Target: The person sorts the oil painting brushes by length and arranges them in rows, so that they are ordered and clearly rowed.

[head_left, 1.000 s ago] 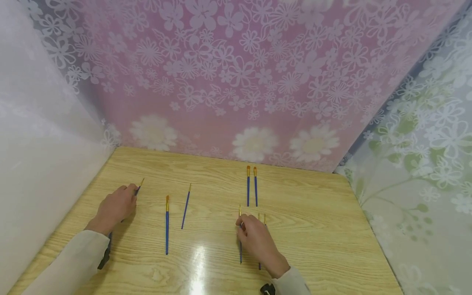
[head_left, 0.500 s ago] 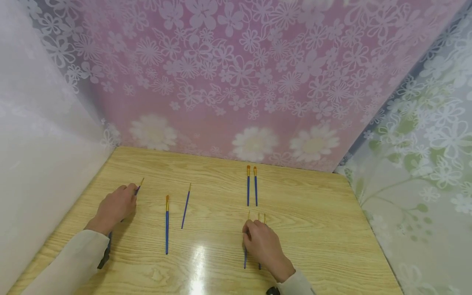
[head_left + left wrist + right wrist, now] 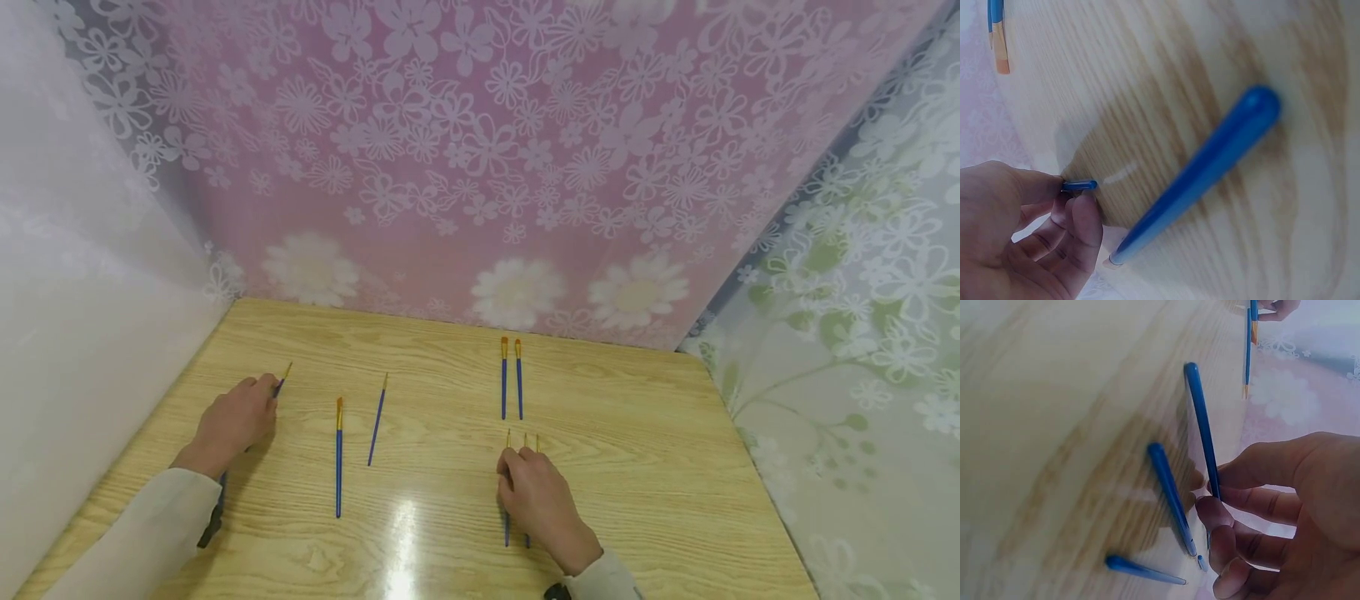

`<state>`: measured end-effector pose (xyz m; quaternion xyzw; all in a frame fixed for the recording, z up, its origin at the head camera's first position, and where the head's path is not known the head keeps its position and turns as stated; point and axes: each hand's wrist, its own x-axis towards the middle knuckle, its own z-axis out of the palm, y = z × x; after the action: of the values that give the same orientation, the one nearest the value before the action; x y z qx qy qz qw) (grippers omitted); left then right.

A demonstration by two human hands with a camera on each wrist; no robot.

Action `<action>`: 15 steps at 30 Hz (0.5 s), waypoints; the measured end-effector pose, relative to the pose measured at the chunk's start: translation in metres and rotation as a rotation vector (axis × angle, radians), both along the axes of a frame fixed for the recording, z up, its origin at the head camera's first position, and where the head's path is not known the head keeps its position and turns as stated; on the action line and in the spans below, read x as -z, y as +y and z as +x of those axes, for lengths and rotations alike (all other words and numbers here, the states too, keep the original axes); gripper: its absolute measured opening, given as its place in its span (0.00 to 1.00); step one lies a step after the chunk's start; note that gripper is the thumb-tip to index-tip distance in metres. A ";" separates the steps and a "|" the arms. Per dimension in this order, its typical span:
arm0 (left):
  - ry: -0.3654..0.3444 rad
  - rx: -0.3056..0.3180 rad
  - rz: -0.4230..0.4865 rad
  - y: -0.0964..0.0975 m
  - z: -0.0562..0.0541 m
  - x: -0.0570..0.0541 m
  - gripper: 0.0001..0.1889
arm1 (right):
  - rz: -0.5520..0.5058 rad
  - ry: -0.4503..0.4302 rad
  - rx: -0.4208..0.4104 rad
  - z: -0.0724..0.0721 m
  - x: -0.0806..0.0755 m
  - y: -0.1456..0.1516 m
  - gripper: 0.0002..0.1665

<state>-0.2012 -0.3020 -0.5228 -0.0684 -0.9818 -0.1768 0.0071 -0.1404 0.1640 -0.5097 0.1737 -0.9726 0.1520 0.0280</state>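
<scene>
My right hand (image 3: 538, 500) pinches a slim blue paintbrush (image 3: 1202, 425) between thumb and fingers, low over the wooden table. Right beside it lie two more thin paintbrushes, a nearer one (image 3: 1169, 490) and a farther one (image 3: 1141, 570); in the head view the hand partly covers them. At the left of the table my left hand (image 3: 232, 423) pinches another fine-tipped paintbrush (image 3: 282, 380), whose blue handle end (image 3: 1082, 185) shows at the fingertips. A thicker blue handle (image 3: 1197, 175) lies near that hand in the left wrist view.
Between the hands lie a flat orange-bristled paintbrush (image 3: 339, 458) and a thin slanted paintbrush (image 3: 377, 421). Two flat paintbrushes, one (image 3: 504, 379) left of the other (image 3: 519, 379), lie parallel farther back. Flower-patterned curtains (image 3: 450, 167) border the wooden table (image 3: 645, 467).
My right hand has moved a little right and nearer with its paintbrush, which now stands closer to the two thin paintbrushes. The left hand stays where it was.
</scene>
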 end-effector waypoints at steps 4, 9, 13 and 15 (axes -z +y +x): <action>-0.011 -0.003 0.001 -0.001 0.000 0.000 0.18 | 0.013 0.016 0.014 0.000 0.001 0.001 0.03; -0.015 -0.004 -0.004 -0.001 -0.001 0.000 0.18 | -0.004 0.020 0.021 0.000 0.004 0.003 0.04; -0.012 -0.004 -0.004 -0.001 -0.001 0.000 0.18 | -0.008 0.022 0.028 0.001 0.006 0.004 0.04; -0.005 0.001 -0.004 -0.001 0.000 0.000 0.18 | -0.011 0.027 0.033 0.000 0.007 0.005 0.04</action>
<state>-0.2016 -0.3029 -0.5233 -0.0686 -0.9822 -0.1750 0.0045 -0.1401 0.1685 -0.5168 0.1595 -0.9740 0.1545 0.0446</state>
